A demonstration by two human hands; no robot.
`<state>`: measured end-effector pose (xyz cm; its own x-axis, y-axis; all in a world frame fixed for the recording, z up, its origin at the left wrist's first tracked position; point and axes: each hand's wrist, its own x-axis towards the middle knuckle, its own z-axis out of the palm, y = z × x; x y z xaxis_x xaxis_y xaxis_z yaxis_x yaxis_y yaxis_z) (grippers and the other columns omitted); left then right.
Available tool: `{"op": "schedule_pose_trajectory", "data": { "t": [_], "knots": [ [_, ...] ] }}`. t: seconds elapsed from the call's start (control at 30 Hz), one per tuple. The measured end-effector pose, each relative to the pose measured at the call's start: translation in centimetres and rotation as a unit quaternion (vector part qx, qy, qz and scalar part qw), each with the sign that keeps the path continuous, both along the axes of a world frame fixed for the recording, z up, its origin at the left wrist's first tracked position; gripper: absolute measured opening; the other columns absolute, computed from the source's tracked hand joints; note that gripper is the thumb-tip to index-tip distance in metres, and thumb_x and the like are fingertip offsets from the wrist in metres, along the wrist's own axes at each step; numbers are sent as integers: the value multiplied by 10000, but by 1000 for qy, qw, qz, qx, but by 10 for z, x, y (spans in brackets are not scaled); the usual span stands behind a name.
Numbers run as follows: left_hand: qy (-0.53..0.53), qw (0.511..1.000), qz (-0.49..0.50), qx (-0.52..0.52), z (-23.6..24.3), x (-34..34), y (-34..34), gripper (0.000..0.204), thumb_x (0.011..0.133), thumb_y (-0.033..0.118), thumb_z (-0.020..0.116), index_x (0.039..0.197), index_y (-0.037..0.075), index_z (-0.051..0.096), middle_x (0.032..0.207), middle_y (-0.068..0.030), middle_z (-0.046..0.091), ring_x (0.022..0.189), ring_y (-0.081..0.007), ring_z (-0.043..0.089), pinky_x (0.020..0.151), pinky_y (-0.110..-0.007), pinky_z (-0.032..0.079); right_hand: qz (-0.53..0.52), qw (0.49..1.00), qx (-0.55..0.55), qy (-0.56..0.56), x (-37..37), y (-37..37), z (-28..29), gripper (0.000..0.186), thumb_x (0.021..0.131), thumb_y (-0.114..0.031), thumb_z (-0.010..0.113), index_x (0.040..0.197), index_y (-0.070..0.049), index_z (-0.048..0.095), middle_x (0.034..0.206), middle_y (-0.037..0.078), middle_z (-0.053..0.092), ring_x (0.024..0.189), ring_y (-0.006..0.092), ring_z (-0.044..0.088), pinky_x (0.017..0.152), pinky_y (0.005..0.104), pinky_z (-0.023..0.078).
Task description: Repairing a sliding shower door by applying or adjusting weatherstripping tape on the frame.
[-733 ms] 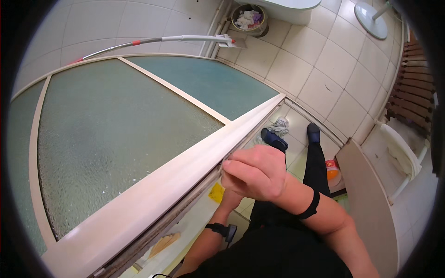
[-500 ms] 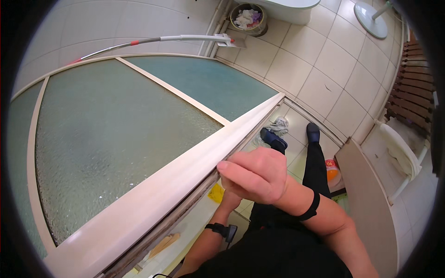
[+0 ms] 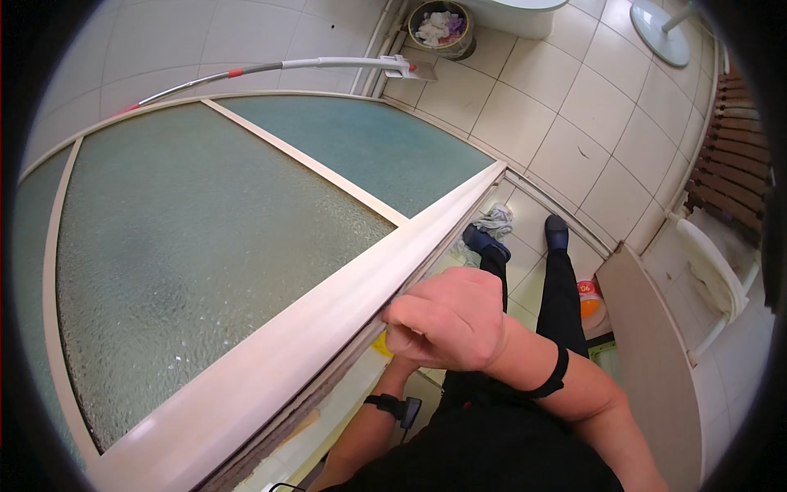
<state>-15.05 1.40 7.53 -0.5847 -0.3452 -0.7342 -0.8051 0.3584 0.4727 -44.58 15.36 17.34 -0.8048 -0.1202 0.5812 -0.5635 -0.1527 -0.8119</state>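
My right hand (image 3: pixel 447 318) is closed, its knuckles up, against the dark inner edge of a white door frame (image 3: pixel 328 316). Whatever its curled fingers hold, if anything, is hidden. Below it, my left hand (image 3: pixel 402 366) shows only near the wrist; the right hand covers its fingers. A black band with a small device circles the left wrist. Close to the left hand, a bit of something yellow (image 3: pixel 379 344) shows past the frame. Frosted, textured glass panels (image 3: pixel 213 254) fill the door on the left.
My feet in dark slippers stand on tiles beside a grey-white cloth (image 3: pixel 494 221). An orange-and-red round container (image 3: pixel 589 302) sits near a beige panel (image 3: pixel 648 353) at right. A long-handled scraper (image 3: pixel 328 63) leans at the back, near a waste bin (image 3: pixel 440 31).
My right hand has turned a little and drawn its fingers in, shifting slightly down. Less of the yellow thing shows. The left forearm stays almost in place.
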Motion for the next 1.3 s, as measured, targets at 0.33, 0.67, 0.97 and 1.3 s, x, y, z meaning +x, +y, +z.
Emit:
{"op": "schedule_pose_trajectory", "data": {
  "t": [0.33,0.67,0.97,1.3],
  "knots": [
    [6,1000,-1,-9,-3,3,-3,213,827,144,730,1010,66,805,890,-191,789,853,-335,764,779,-439,581,53,998,-18,25,3,8,-6,366,774,-48,866,1096,-21,694,797,57,699,581,176,640,504,286,460],
    [15,1000,-3,-18,-3,1,-4,202,824,134,726,995,61,805,880,-188,787,843,-325,761,771,-432,580,41,998,-42,-3,0,1,-2,257,774,6,763,1023,-23,709,828,76,699,625,193,664,584,289,543],
    [29,999,-17,-38,-1,-2,-10,192,821,124,722,981,57,805,872,-186,785,835,-317,758,763,-426,578,42,998,-40,-5,-3,-2,1,230,734,-21,773,951,-52,705,770,56,645,604,189,632,575,285,515],
    [65,995,-52,-60,-5,-12,-11,182,818,114,718,966,53,805,862,-184,783,825,-307,755,754,-419,577,156,982,91,-60,-3,26,-2,334,713,-65,839,1031,-60,738,832,58,714,626,215,672,541,300,508]
  ]
}}
